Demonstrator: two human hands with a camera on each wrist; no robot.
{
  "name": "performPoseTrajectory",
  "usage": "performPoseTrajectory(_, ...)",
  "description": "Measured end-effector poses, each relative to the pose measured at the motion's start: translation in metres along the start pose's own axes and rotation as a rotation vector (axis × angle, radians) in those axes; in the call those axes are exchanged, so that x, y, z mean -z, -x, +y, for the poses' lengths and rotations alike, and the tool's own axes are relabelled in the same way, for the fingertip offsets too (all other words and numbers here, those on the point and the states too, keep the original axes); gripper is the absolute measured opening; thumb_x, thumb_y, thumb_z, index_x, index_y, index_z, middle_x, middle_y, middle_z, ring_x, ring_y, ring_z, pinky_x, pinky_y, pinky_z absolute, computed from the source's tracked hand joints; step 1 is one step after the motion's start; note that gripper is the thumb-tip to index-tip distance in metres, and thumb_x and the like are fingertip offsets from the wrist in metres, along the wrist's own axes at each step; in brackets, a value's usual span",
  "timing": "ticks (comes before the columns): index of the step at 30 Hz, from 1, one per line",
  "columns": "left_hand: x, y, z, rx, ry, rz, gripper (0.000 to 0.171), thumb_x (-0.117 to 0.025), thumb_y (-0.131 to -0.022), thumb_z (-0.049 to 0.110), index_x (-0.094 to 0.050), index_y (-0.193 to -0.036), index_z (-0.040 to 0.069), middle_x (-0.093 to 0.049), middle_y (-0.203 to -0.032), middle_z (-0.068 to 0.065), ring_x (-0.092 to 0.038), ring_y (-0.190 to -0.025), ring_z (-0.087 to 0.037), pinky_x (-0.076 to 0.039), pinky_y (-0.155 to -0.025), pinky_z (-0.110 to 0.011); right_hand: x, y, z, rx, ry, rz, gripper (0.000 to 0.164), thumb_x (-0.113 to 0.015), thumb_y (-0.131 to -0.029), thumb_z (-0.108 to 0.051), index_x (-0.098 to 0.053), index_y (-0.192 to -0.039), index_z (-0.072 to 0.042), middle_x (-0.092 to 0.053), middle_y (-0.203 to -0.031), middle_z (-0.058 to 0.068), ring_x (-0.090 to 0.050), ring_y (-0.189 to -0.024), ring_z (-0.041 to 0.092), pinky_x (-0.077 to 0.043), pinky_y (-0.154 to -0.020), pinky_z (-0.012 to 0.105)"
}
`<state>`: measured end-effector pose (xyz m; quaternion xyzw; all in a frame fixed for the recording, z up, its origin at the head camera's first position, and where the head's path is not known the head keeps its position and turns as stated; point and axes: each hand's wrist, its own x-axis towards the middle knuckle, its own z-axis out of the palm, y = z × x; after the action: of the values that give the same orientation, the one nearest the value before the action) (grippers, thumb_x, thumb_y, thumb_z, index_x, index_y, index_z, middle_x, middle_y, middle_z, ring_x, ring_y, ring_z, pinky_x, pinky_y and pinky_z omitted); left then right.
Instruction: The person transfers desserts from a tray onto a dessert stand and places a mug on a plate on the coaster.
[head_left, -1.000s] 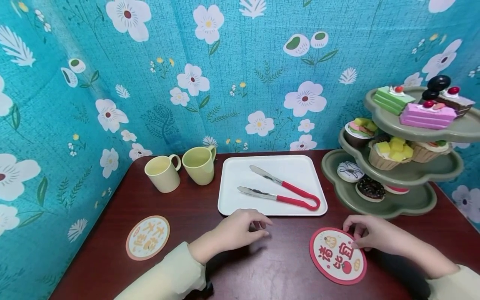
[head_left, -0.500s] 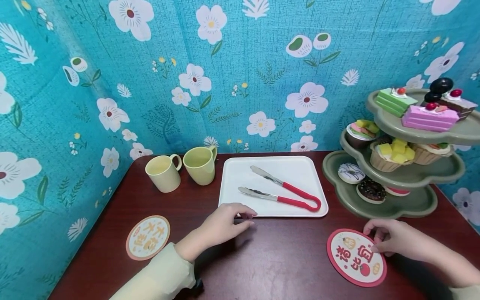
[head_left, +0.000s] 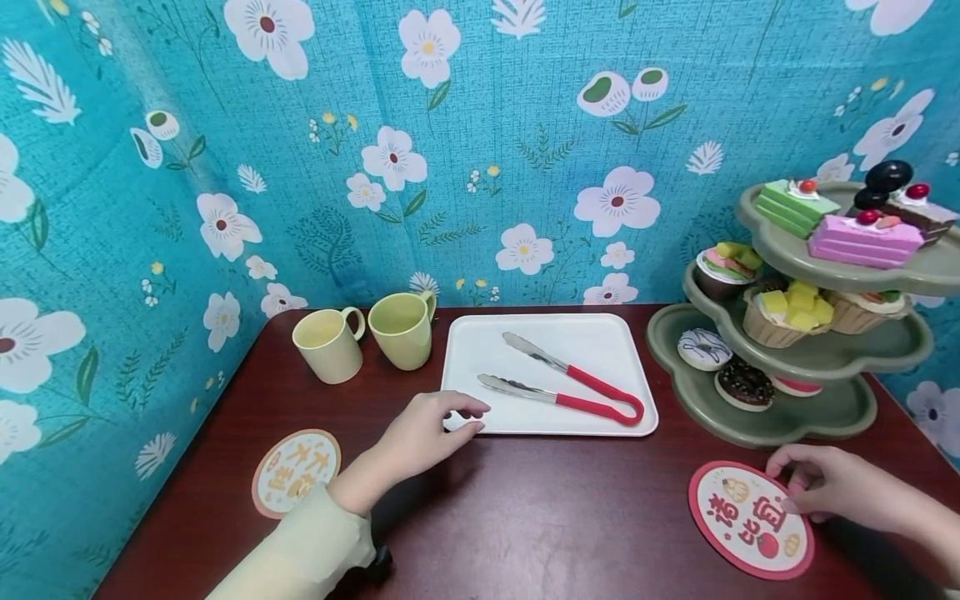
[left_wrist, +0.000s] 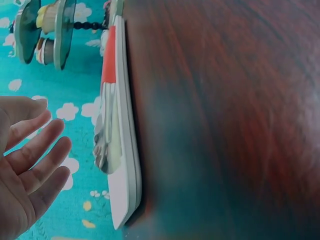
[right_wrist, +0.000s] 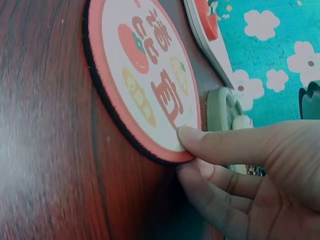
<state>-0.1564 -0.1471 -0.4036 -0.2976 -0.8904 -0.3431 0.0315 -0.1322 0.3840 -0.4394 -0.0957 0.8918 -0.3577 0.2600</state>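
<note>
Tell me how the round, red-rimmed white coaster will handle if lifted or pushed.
The round, red-rimmed white coaster seems fairly stiff: it shows no obvious bend where the right hand pinches its edge. It is probably light, being thin for its width. Flat and broad, it would likely slide rather than tip if pushed across the glossy, red-brown wood-grain table.

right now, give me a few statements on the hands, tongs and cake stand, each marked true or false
1. The right hand pinches the red-rimmed coaster. True.
2. The tongs lie on the white tray. True.
3. Both hands hold something. False: the left hand holds nothing.
4. The pink cake sits on the top tier of the cake stand. True.
5. The cake stand has only two tiers. False: it has three.
</note>
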Motion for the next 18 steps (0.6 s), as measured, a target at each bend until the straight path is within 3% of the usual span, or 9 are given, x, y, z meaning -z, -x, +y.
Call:
performPoseTrajectory(5,0.007,0.000,-0.001,0.012,0.015,0.033,0.020,-0.073,-0.094,0.010,-0.077,-0.114,0.008,-0.075,-0.106,-0.001,-0.068,-0.097,-0.018,-0.057,-0.080,-0.039,0.003,0.004,0.008,-0.080,0.027,0.024,0.025,-0.075,-0.086,0.004,-0.061,-0.107,0.003,-0.055,-0.077,0.002,-0.056,-0.067,0.017,-0.053,-0.058,0.031)
performPoseTrajectory(8,0.010,0.000,-0.001,0.029,0.023,0.045,0.020,-0.075,-0.094,0.010,-0.077,-0.114,0.008,-0.075,-0.107,-0.002,-0.066,-0.085,-0.020,-0.055,-0.072,-0.033,0.003,0.008,0.011,-0.131,0.053,0.054,0.024,-0.074,-0.085,0.008,-0.062,-0.106,0.002,-0.054,-0.078,0.002,-0.056,-0.069,0.018,-0.053,-0.059,0.031)
performPoseTrajectory(12,0.015,-0.001,-0.003,0.025,0.017,0.083,0.020,-0.076,-0.093,0.009,-0.077,-0.112,0.008,-0.075,-0.105,-0.002,-0.059,-0.072,-0.016,-0.051,-0.066,-0.027,0.006,0.012,0.020,-0.137,0.068,0.066,0.023,-0.070,-0.086,0.010,-0.062,-0.106,0.003,-0.054,-0.078,0.001,-0.055,-0.069,0.017,-0.053,-0.059,0.031)
performPoseTrajectory(18,0.024,-0.002,-0.007,0.026,0.000,0.143,0.022,-0.077,-0.091,0.008,-0.077,-0.113,0.007,-0.075,-0.107,-0.003,-0.070,-0.096,-0.020,-0.057,-0.083,-0.037,0.013,0.019,0.037,-0.162,0.080,0.090,0.023,-0.068,-0.086,0.011,-0.062,-0.107,0.005,-0.055,-0.078,0.001,-0.055,-0.068,0.016,-0.052,-0.058,0.030)
